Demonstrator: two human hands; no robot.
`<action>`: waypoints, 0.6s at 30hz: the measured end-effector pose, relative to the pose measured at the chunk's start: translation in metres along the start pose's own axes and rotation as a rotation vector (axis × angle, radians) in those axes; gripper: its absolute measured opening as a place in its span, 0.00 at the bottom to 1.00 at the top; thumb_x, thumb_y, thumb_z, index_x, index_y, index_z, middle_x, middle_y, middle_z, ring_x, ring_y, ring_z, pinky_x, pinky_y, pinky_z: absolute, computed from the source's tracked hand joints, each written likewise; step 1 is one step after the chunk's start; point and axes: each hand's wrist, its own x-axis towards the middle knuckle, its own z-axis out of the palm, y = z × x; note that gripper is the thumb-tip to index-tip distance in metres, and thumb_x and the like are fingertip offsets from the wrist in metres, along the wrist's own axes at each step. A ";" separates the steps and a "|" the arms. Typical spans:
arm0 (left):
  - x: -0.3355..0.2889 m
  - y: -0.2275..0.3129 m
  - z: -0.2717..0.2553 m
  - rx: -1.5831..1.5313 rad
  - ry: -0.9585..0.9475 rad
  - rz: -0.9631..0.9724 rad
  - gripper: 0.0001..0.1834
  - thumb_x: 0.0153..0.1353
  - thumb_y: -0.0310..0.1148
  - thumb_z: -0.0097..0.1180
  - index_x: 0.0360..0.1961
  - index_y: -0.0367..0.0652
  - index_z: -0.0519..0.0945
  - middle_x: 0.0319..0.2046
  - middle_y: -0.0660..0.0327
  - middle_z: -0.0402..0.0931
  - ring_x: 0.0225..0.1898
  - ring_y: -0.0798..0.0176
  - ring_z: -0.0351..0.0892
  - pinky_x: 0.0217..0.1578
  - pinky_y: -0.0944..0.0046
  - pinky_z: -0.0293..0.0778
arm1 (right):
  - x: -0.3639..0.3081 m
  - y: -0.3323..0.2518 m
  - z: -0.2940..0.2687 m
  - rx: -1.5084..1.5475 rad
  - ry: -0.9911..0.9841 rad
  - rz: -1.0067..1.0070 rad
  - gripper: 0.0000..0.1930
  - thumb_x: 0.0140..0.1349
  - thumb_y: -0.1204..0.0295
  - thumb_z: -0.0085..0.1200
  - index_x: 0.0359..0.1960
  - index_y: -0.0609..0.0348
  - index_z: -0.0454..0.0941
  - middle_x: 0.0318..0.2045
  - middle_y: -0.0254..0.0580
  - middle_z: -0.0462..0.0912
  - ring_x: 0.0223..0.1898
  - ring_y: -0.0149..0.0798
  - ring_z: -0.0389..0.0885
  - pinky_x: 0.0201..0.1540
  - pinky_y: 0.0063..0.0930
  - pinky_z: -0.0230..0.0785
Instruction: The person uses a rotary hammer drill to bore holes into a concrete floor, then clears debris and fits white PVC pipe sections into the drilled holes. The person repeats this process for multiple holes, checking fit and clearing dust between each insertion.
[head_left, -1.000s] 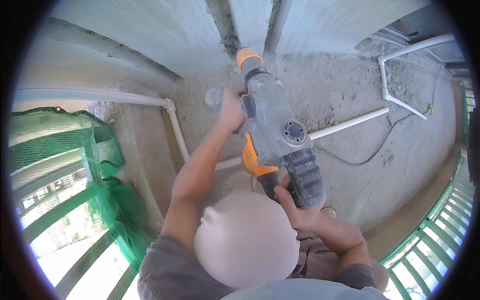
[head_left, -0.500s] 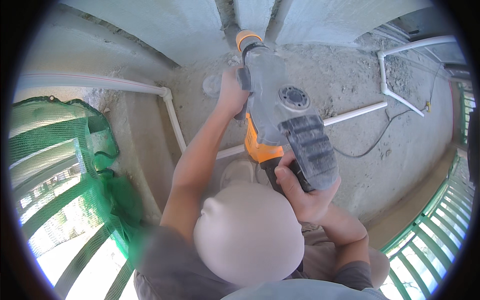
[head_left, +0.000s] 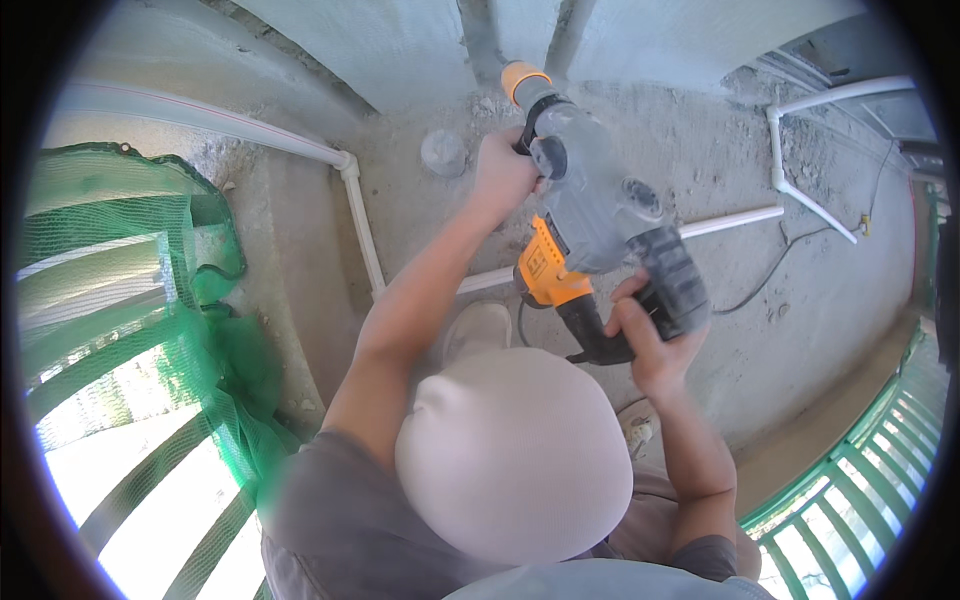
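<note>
I hold a large grey and orange rotary hammer [head_left: 590,190] with both hands. Its orange-collared front end points toward the grooves in the far wall; whether the bit touches the wall is not clear. My left hand [head_left: 503,172] is closed round the side handle near the front. At the back, the fingers of my right hand [head_left: 660,345] wrap the black rear handle [head_left: 595,330], below the ribbed dark rear housing. The tool tilts, its rear toward the lower right.
White pipes run along the left wall [head_left: 230,122], across the dusty concrete floor [head_left: 790,310] and at the right [head_left: 776,150]. A dark cable [head_left: 765,275] lies on the floor. A round pale disc [head_left: 443,152] sits beyond my left arm. Green netting [head_left: 100,240] and railings [head_left: 880,460] flank both sides. A pale rounded cap [head_left: 515,455] fills the lower middle.
The hammer and both hands have shifted to the right in view, and the tool has rolled so more of its orange side shows. Both hands keep their hold.
</note>
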 end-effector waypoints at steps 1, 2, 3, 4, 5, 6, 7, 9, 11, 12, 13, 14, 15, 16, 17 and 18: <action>-0.006 0.001 0.004 0.044 0.007 0.002 0.09 0.61 0.25 0.62 0.40 0.29 0.86 0.28 0.57 0.83 0.25 0.67 0.79 0.25 0.65 0.75 | -0.003 -0.003 -0.007 0.043 0.042 0.034 0.13 0.62 0.85 0.56 0.50 0.71 0.76 0.30 0.41 0.83 0.26 0.31 0.80 0.32 0.25 0.73; -0.011 0.004 0.008 0.080 0.004 0.004 0.09 0.61 0.25 0.62 0.40 0.29 0.86 0.28 0.58 0.83 0.25 0.68 0.79 0.25 0.65 0.75 | -0.008 -0.005 -0.012 0.066 0.059 0.042 0.17 0.62 0.83 0.57 0.54 0.72 0.75 0.31 0.43 0.83 0.26 0.30 0.80 0.32 0.25 0.73; -0.016 0.006 0.011 0.110 0.007 0.007 0.09 0.61 0.25 0.62 0.39 0.29 0.85 0.28 0.58 0.82 0.25 0.68 0.79 0.26 0.65 0.76 | -0.014 -0.007 -0.014 0.036 0.000 -0.018 0.18 0.62 0.83 0.58 0.54 0.72 0.75 0.31 0.43 0.83 0.26 0.30 0.80 0.32 0.25 0.73; -0.023 0.007 0.012 0.073 -0.010 0.026 0.09 0.61 0.24 0.61 0.39 0.28 0.85 0.28 0.58 0.82 0.27 0.67 0.80 0.27 0.64 0.76 | -0.022 -0.010 -0.014 0.005 -0.037 -0.063 0.18 0.62 0.82 0.58 0.54 0.72 0.75 0.31 0.43 0.83 0.26 0.30 0.80 0.32 0.25 0.73; -0.030 0.007 0.013 0.019 0.028 0.020 0.07 0.61 0.24 0.62 0.36 0.29 0.84 0.25 0.59 0.81 0.24 0.68 0.78 0.25 0.65 0.73 | -0.029 -0.013 -0.013 -0.017 -0.079 -0.133 0.18 0.62 0.82 0.58 0.54 0.72 0.75 0.31 0.43 0.83 0.26 0.30 0.80 0.32 0.25 0.73; -0.032 0.008 0.015 -0.049 0.079 0.047 0.06 0.60 0.25 0.62 0.33 0.30 0.84 0.22 0.60 0.80 0.21 0.69 0.76 0.23 0.65 0.70 | -0.033 -0.016 -0.012 -0.073 -0.105 -0.135 0.17 0.62 0.81 0.59 0.53 0.72 0.76 0.32 0.42 0.83 0.27 0.29 0.80 0.33 0.25 0.74; -0.032 0.008 0.014 -0.069 0.098 0.074 0.06 0.61 0.25 0.61 0.31 0.30 0.83 0.21 0.61 0.79 0.20 0.69 0.75 0.22 0.65 0.68 | -0.034 -0.017 -0.009 -0.072 -0.087 -0.105 0.16 0.62 0.81 0.59 0.52 0.72 0.76 0.32 0.42 0.83 0.27 0.29 0.81 0.33 0.25 0.74; -0.027 0.006 0.011 -0.063 0.110 0.128 0.07 0.62 0.25 0.60 0.30 0.31 0.83 0.20 0.62 0.78 0.19 0.70 0.74 0.21 0.66 0.67 | -0.031 -0.017 -0.001 -0.075 -0.092 -0.078 0.15 0.62 0.81 0.59 0.51 0.72 0.77 0.32 0.42 0.83 0.28 0.29 0.81 0.33 0.25 0.74; -0.015 0.004 0.004 -0.050 0.103 0.176 0.07 0.63 0.25 0.59 0.30 0.32 0.83 0.21 0.62 0.79 0.19 0.70 0.74 0.21 0.66 0.67 | -0.019 -0.013 0.009 -0.066 -0.063 -0.092 0.08 0.63 0.83 0.58 0.43 0.70 0.79 0.31 0.40 0.83 0.28 0.29 0.82 0.32 0.24 0.74; -0.007 0.002 0.001 -0.063 0.102 0.198 0.07 0.64 0.25 0.58 0.30 0.32 0.83 0.21 0.62 0.79 0.19 0.70 0.74 0.21 0.66 0.67 | -0.012 -0.012 0.014 -0.070 -0.058 -0.084 0.06 0.63 0.83 0.58 0.41 0.69 0.79 0.31 0.39 0.83 0.27 0.28 0.81 0.32 0.24 0.74; 0.000 -0.001 -0.002 -0.077 0.104 0.220 0.07 0.64 0.25 0.58 0.30 0.32 0.83 0.21 0.62 0.79 0.19 0.70 0.74 0.21 0.66 0.67 | -0.007 -0.011 0.019 -0.078 -0.054 -0.077 0.05 0.63 0.84 0.58 0.39 0.68 0.80 0.31 0.38 0.83 0.27 0.28 0.81 0.32 0.24 0.74; 0.007 -0.004 -0.006 -0.083 0.097 0.220 0.08 0.64 0.25 0.58 0.30 0.32 0.83 0.20 0.62 0.78 0.19 0.71 0.74 0.21 0.66 0.68 | -0.002 -0.012 0.024 -0.078 -0.043 -0.065 0.04 0.63 0.84 0.58 0.38 0.68 0.80 0.30 0.37 0.83 0.27 0.28 0.81 0.32 0.24 0.74; 0.014 -0.009 -0.008 -0.087 0.089 0.218 0.08 0.64 0.25 0.58 0.29 0.32 0.82 0.20 0.62 0.78 0.19 0.71 0.74 0.21 0.66 0.68 | 0.001 -0.014 0.028 -0.080 -0.030 -0.051 0.03 0.63 0.84 0.58 0.37 0.67 0.80 0.30 0.37 0.83 0.27 0.27 0.81 0.32 0.24 0.74; 0.020 -0.014 -0.010 -0.102 0.074 0.266 0.08 0.64 0.25 0.58 0.29 0.32 0.82 0.19 0.63 0.78 0.18 0.71 0.73 0.21 0.66 0.68 | 0.004 -0.018 0.031 -0.098 -0.019 -0.036 0.03 0.63 0.85 0.58 0.36 0.66 0.80 0.30 0.36 0.82 0.27 0.27 0.81 0.32 0.24 0.74; 0.024 -0.022 -0.010 -0.134 0.081 0.199 0.06 0.64 0.24 0.58 0.32 0.31 0.82 0.23 0.61 0.79 0.22 0.69 0.76 0.24 0.65 0.71 | 0.007 -0.023 0.032 -0.152 -0.034 -0.071 0.03 0.63 0.85 0.59 0.36 0.66 0.80 0.29 0.36 0.82 0.27 0.27 0.81 0.32 0.24 0.73; 0.026 -0.031 -0.010 -0.175 0.079 0.177 0.05 0.63 0.22 0.58 0.36 0.30 0.82 0.26 0.59 0.80 0.25 0.67 0.78 0.27 0.64 0.73 | 0.007 -0.030 0.034 -0.219 -0.050 -0.100 0.04 0.63 0.85 0.60 0.36 0.65 0.80 0.29 0.35 0.82 0.27 0.26 0.80 0.32 0.24 0.73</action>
